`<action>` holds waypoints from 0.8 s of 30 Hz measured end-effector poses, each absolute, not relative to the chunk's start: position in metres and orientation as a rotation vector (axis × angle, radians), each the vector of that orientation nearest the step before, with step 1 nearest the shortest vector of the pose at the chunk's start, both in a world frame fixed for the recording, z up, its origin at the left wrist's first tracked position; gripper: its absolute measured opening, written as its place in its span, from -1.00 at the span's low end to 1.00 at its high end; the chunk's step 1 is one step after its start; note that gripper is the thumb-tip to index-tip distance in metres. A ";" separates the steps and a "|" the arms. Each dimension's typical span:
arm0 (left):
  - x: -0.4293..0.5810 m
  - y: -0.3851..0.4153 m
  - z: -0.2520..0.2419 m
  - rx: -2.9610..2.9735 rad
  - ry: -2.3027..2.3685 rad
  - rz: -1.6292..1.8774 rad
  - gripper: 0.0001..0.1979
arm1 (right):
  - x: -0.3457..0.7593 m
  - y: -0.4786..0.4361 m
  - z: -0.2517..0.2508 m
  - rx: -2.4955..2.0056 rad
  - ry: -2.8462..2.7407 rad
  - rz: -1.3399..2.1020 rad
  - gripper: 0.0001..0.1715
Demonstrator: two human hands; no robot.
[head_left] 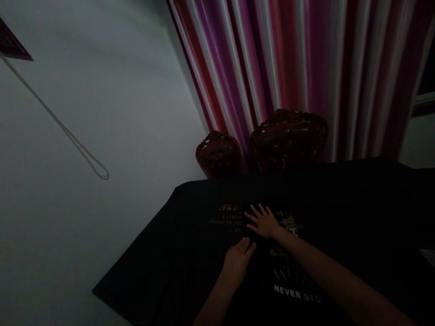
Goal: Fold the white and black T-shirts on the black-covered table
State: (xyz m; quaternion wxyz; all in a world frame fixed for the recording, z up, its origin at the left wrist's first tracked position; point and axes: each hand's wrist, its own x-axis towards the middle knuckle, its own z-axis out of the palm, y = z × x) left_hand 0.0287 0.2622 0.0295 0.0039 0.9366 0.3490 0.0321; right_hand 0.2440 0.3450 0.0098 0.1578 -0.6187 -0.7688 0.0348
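— Dim room, isn't it? What's behind the counter?

— Striped curtain [299,68] in pink, red and white folds, two carved dark wooden chair backs [288,140] in front of it, a cord [68,131] hanging on the pale wall.

— And the hands?

— Both lie flat on a black T-shirt [190,253] spread smooth over the counter. Left hand [238,260] has fingers together, palm down; right hand [263,222] has fingers splayed. Neither grip closes on anything.

— Any writing?

— Orange lettering beginning "The", partly covered, and white "NEVER STO" near the right forearm.
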 end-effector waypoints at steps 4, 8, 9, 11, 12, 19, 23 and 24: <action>0.017 0.259 0.026 2.866 1.018 0.162 -0.25 | 0.250 0.345 0.009 -1.786 -2.215 0.067 -0.26; 0.012 0.253 0.045 2.820 0.925 0.117 -0.21 | 0.247 0.339 0.022 -1.782 -2.245 0.047 -0.30; 0.010 0.251 0.050 2.811 0.935 0.115 -0.22 | 0.244 0.335 0.025 -1.771 -2.252 0.035 -0.30; 0.004 0.243 0.056 2.781 1.053 0.162 -0.27 | 0.238 0.322 0.031 -1.742 -2.265 0.013 -0.26; -0.001 0.238 0.057 2.756 1.151 0.212 -0.33 | 0.234 0.313 0.033 -1.729 -2.271 0.009 -0.23; -0.020 0.218 0.046 2.554 1.612 0.474 -0.77 | 0.219 0.232 0.014 -1.681 -2.313 0.090 -0.13; -0.012 0.217 0.051 2.529 1.673 0.436 -0.85 | 0.222 0.204 0.010 -1.690 -2.329 0.110 -0.16; -0.011 0.212 0.055 2.529 1.678 0.432 -0.84 | 0.223 0.196 0.013 -1.698 -2.323 0.102 -0.17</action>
